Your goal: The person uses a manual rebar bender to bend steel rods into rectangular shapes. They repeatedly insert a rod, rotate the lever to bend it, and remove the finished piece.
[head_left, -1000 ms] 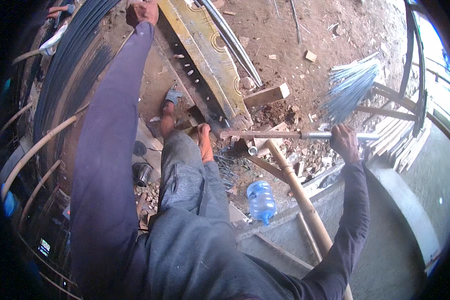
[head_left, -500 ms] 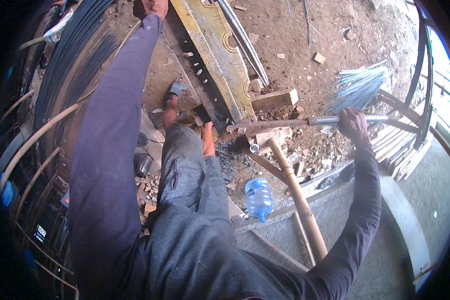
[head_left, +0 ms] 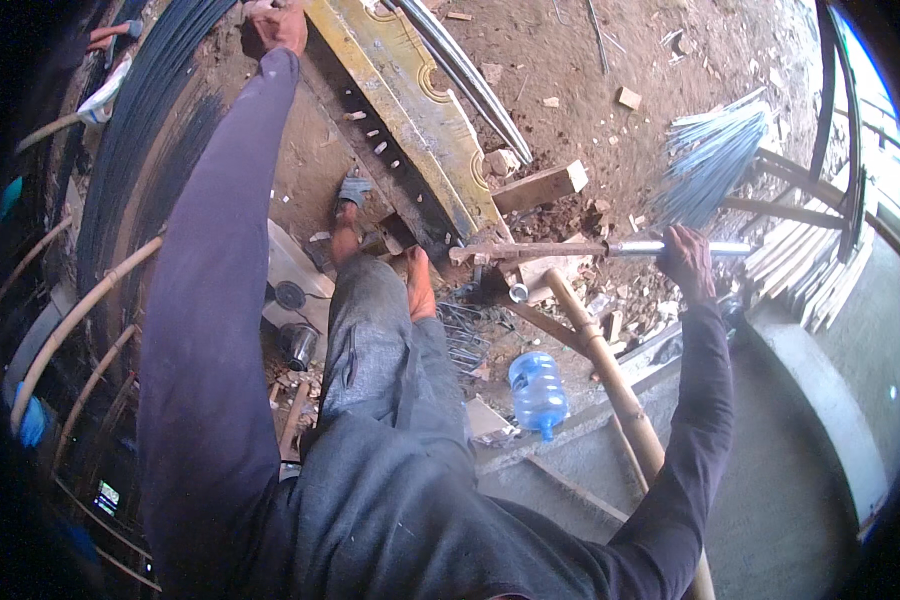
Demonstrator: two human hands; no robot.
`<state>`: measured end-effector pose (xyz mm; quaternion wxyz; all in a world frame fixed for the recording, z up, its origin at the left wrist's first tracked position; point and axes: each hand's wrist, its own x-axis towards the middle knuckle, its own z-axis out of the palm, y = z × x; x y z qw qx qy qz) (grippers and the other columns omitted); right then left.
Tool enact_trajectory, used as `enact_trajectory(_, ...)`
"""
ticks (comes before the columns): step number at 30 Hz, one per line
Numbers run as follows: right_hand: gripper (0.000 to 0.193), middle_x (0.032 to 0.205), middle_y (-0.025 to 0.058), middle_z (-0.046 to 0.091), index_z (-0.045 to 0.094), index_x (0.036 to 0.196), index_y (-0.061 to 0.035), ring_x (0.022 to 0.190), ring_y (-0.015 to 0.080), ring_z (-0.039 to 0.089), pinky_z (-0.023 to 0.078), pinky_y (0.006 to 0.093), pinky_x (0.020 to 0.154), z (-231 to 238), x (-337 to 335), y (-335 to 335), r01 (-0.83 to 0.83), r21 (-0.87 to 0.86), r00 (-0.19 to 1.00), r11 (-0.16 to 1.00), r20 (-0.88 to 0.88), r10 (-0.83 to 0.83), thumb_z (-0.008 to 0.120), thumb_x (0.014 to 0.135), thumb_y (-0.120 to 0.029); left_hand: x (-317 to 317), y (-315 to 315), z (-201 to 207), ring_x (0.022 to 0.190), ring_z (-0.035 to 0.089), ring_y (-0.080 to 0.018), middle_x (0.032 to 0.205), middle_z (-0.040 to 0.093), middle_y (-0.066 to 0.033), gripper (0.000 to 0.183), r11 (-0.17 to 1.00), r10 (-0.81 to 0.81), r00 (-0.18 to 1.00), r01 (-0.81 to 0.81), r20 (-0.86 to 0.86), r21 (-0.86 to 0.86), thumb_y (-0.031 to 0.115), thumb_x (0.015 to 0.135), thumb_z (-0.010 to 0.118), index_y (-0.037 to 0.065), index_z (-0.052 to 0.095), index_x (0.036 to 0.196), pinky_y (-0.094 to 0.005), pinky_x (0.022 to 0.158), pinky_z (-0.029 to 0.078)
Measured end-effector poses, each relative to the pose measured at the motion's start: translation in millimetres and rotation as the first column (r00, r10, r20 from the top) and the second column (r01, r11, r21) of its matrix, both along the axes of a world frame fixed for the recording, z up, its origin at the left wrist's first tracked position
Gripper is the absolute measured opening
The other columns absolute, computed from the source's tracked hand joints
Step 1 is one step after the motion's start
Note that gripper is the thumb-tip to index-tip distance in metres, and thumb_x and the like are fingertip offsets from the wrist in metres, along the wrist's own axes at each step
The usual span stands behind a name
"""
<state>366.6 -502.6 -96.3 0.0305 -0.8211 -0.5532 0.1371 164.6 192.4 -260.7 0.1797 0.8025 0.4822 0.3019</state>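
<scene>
At the far left, a big coil of dark wire (head_left: 135, 130) curves along the edge of the ground, with pale bent canes in front of it. The left hand (head_left: 273, 28) reaches up to the top edge of the view, closed into a fist on something there; whether it grips a strand of wire or the end of the yellow metal frame (head_left: 410, 110) cannot be told. That arm serves best as a steady anchor, kept straight and firm so the body does not sway.

In the middle, the person's bare foot (head_left: 419, 285) is planted near the base of the frame, beside a wooden block (head_left: 540, 186) on the dirt. Keeping that foot pressed down should hold the work from shifting. A blue water bottle (head_left: 537, 393) lies lower on the ground, well clear of the action.

To the right, a long metal pipe (head_left: 590, 249) runs level from the lower end of the frame outward, and the right hand (head_left: 686, 262) wraps its fingers fully around the pipe's shiny outer stretch. Gripping that far out looks right for leverage; a smooth, even pull seems wiser than a jerk. A bundle of thin grey rods (head_left: 710, 160) fans out just behind the hand, so the swing should stay clear of it.
</scene>
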Motion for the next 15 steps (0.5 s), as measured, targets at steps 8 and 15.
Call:
enact_trajectory(8, 0.013, 0.068, 0.0103, 0.058, 0.057, 0.077, -0.0073, 0.064, 0.0330, 0.063, 0.050, 0.0445, 0.056, -25.4, -4.6, -17.2, 0.031, 0.087, 0.998, 0.996, 0.061, -0.036, 0.070, 0.075, -0.006, -12.5, 60.4, -41.6, 0.072, 0.066, -0.0181, 0.083, 0.072, -0.0058, 0.029, 0.985, -0.169, 0.976, 0.171, 0.135, -0.006, 0.018, 0.081, 0.067, 0.004, 0.074, 0.105, -0.0332, 0.068, 0.050)
enact_trajectory(15, 0.012, 0.066, 0.0113, 0.058, 0.055, 0.076, -0.0075, 0.061, 0.0347, 0.062, 0.049, 0.0454, 0.054, -31.4, -3.3, -21.2, 0.022, 0.067, 0.999, 0.997, 0.029, -0.024, 0.065, 0.071, -0.004, -1.6, 32.6, -9.1, 0.087, 0.068, -0.0268, 0.098, 0.072, -0.0154, 0.035, 0.986, -0.130, 0.987, 0.138, 0.098, -0.089, 0.025, 0.092, 0.060, 0.002, 0.070, 0.117, -0.0372, 0.077, 0.052)
